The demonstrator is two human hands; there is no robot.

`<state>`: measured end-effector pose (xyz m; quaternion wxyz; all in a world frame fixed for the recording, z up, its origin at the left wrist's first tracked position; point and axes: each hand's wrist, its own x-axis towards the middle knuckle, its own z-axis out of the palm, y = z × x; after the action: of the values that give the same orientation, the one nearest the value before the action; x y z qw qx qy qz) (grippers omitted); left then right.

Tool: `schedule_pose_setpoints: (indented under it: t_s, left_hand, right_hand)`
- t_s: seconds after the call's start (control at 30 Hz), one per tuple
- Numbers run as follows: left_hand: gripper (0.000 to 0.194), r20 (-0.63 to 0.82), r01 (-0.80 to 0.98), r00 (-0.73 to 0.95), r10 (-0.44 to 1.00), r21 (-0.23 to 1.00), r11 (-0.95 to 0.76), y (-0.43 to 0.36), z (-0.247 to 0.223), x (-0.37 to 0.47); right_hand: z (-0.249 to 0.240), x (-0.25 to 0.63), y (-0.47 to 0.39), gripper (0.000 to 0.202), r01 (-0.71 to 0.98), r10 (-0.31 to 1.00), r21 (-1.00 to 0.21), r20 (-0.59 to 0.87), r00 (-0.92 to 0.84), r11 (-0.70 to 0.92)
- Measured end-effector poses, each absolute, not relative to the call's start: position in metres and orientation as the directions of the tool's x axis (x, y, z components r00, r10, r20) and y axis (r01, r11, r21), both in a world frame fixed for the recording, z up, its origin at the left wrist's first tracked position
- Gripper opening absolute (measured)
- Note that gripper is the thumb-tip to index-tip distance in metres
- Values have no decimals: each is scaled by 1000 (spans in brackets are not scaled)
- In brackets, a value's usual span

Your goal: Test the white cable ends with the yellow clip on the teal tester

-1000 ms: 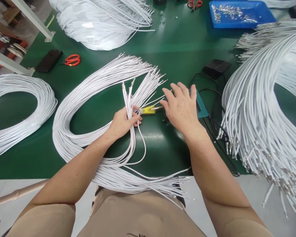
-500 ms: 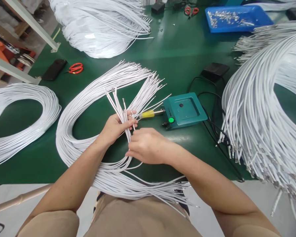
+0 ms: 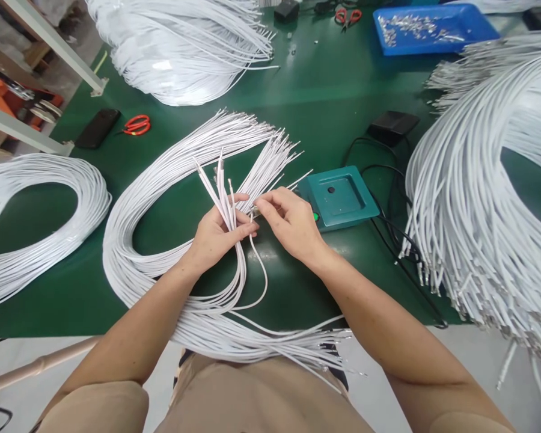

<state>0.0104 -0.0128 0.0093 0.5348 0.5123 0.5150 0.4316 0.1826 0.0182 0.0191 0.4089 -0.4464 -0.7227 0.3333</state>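
My left hand [image 3: 223, 231] is closed round a small bunch of white wires [image 3: 229, 210], whose tipped ends fan upward above the fingers. A single white wire [image 3: 265, 273] loops up from below to the fingertips of both hands. My right hand [image 3: 291, 225] pinches at this wire's upper end, right beside the left fingertips; the exact contact is partly hidden. Just right of that hand sits a teal device [image 3: 342, 195] with a green lit button, and the hand covers its front shaft. Behind and around lies a large coil of white wires [image 3: 126, 228].
More wire coils lie at left [image 3: 90, 216], far back [image 3: 175, 54] and right [image 3: 455, 162]. Red-handled scissors [image 3: 136, 125] and a black phone [image 3: 98, 128] are at back left. A blue tray [image 3: 433, 45] holds small metal parts. Black cables [image 3: 390, 234] run behind the device.
My right hand has moved up and to the right from below the bunch to the device's front, covering its yellow-sleeved shaft. One wire now loops out apart from the bunch.
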Motion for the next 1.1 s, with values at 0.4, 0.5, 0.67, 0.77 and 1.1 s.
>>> schedule_pose_setpoints:
  t_s: [0.4, 0.5, 0.67, 0.77, 1.1]
  left_hand:
    - [53, -68, 63, 136, 988, 996, 59, -12, 6, 11]
    - [53, -77, 99, 144, 987, 993, 63, -12, 6, 11]
    - [58, -84, 108, 146, 986, 992, 68, -13, 5, 9]
    - [58, -70, 106, 165, 984, 993, 53, -12, 4, 9]
    - [45, -76, 136, 165, 983, 989, 54, -14, 11, 11]
  right_hand:
    - [17, 181, 21, 11, 257, 923, -919, 210, -321, 298]
    - [15, 183, 23, 13, 249, 922, -925, 196, -334, 287]
    - [15, 184, 23, 11, 249, 924, -934, 159, -348, 255]
    - [17, 183, 24, 15, 156, 922, -974, 95, -377, 164]
    - [16, 184, 26, 11, -56, 886, -994, -55, -461, -91]
